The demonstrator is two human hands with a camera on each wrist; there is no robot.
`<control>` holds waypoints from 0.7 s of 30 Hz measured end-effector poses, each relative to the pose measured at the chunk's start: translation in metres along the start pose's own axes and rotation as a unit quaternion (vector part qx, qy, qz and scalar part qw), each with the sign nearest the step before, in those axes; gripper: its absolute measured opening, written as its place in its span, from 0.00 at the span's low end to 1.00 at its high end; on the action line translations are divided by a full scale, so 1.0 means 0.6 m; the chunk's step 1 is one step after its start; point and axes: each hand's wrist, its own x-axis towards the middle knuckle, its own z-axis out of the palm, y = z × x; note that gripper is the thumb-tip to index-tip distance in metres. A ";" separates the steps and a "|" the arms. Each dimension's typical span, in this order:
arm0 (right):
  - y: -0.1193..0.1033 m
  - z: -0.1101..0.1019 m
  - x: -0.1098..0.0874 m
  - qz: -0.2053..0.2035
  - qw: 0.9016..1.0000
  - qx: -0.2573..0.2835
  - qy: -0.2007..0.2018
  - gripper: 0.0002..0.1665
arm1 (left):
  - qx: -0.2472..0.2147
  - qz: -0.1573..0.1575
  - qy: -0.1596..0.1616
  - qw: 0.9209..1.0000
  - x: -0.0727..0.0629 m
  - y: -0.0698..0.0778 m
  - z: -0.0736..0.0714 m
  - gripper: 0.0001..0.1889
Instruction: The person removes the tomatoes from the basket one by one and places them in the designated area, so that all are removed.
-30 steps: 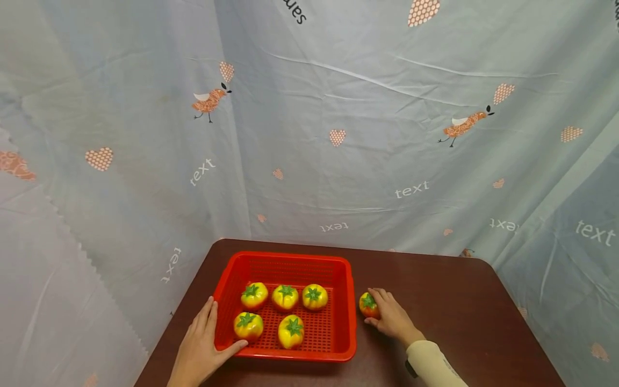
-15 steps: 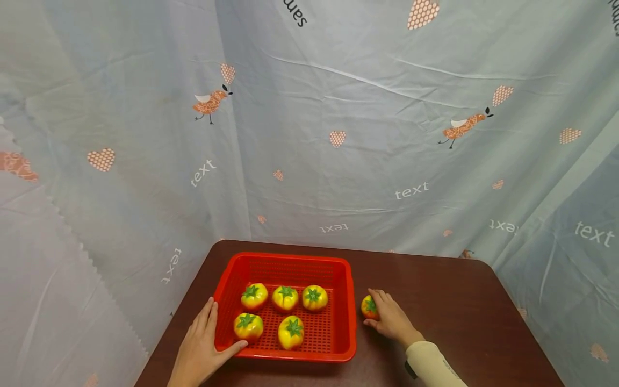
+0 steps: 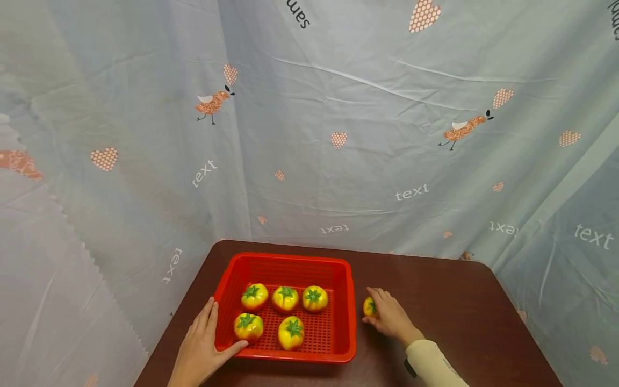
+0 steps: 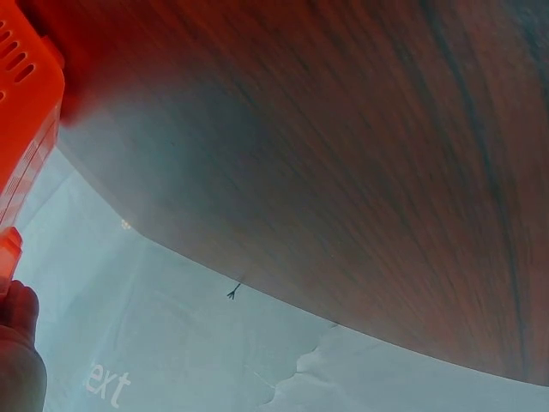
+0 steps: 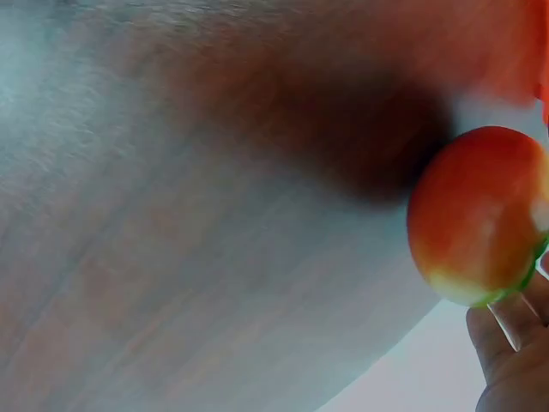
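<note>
A red plastic basket (image 3: pixel 295 355) holds several glossy yellow-red tomatoes (image 3: pixel 285 298) with green star-shaped tops, in two rows. My left hand (image 3: pixel 199 344) rests at its front left corner, with straight fingers along the left side and the thumb on the front rim. To the right of the basket, my right hand (image 3: pixel 390 318) holds another tomato (image 3: pixel 370 307) between thumb and fingers, partly covering it. In the right wrist view the red underside of this tomato (image 5: pixel 476 215) shows, with the fingers against its green top.
The basket stands on the left part of a dark brown table (image 3: pixel 435 301) with rounded far corners. A pale blue-grey curtain (image 3: pixel 309 134) printed with birds and hearts hangs behind the table and along both sides.
The tomato in my right hand has shifted slightly right and turned, so less of its green top shows. My left hand and the basket have stayed put.
</note>
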 end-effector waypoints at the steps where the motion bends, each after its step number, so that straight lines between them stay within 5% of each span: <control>1: -0.001 -0.002 0.003 -0.001 1.000 -0.001 0.003 0.45 | 0.000 0.002 0.001 1.000 0.000 0.000 0.000 0.60; 21: -0.052 -0.071 0.066 -0.026 1.000 -0.013 0.012 0.42 | 0.010 0.005 0.009 1.000 -0.001 -0.002 0.003 0.60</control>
